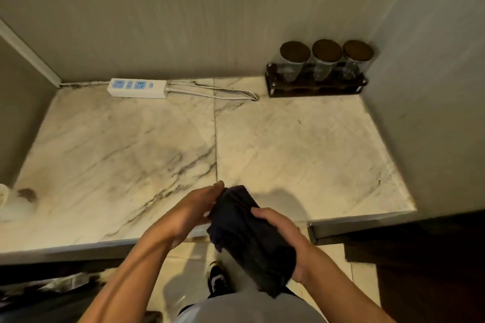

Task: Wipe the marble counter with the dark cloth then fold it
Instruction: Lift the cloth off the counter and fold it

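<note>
— Where is the dark cloth [252, 238]?

— Bunched between both hands, held over the front edge of the marble counter [301, 144], partly above the floor.

— And the fingers?

— The right hand [286, 238] curls over the cloth's top and clasps it. The left hand [189, 215] presses against its far end, fingers nearly straight.

— Anything else on the counter?

— A white power strip [137, 88] at the back wall, and a rack of three lidded jars [319, 73] in the right corner.

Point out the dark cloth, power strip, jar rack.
dark cloth [252, 238]: head view, middle of the bundle.
power strip [137, 88]: head view, top face.
jar rack [315, 86]: head view, front rail.
</note>
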Demonstrator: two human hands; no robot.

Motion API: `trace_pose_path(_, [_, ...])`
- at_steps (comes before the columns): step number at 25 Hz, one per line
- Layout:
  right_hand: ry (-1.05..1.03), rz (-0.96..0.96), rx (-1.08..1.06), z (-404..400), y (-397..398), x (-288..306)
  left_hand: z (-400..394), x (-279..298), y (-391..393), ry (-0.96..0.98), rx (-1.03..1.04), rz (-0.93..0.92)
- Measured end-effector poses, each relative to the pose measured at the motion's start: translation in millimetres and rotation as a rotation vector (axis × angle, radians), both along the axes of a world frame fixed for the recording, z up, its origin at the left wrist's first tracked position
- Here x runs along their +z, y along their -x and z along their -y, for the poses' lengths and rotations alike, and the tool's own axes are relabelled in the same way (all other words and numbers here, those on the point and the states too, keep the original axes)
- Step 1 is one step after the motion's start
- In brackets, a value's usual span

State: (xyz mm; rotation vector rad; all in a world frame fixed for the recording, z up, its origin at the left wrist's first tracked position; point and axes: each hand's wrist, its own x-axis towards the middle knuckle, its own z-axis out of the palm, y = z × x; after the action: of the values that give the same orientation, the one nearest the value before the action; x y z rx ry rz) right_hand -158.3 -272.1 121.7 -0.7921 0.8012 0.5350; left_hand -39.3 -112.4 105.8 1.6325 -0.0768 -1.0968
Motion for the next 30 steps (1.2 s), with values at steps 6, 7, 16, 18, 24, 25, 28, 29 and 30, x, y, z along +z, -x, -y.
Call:
trace_pose_path(6, [-0.181,0.055,-0.022,4.1,-8.3,7.8,-12.0,29.2,-9.0,0.05,-0.112,0.122])
trace_pose_path(7, [-0.191,0.055,-0.023,3.1,-8.2,6.8,-10.7,30.5,-10.3,0.039,-0.119,0.143])
trace_pose_path(16, [-0.424,0.18,-0.175,7.1,-17.2,-7.3,-27.6,21.3,-18.6,0.154,0.075,0.184])
trace_pose_path(18, [-0.309,0.209,-0.16,6.9,-26.2,-14.0,-41.8,15.1,-26.1,0.18,0.229,0.126])
trace_pose_path(24, [0.354,0.234,0.2,-13.6,-97.4,-28.1,-77.3,-15.0,-29.6,0.194,0.489,-0.13])
trace_pose_path(25, [0.419,0.216,0.229,-19.9,-111.7,-32.2,-80.0,-22.9,-28.8,0.157,0.522,-0.181])
trace_pose_path(28, [0.613,0.205,0.299,-35.0,-149.6,-52.2,-80.8,-43.6,-27.5,0.087,0.625,-0.254])
trace_pose_path(29, [0.69,0.234,0.338,-37.1,-159.2,-59.9,-79.4,-50.1,-26.8,0.061,0.67,-0.253])
trace_pose_path(30, [0.769,0.264,0.392,-39.7,-168.7,-66.7,-78.5,-56.9,-26.1,0.017,0.705,-0.229])
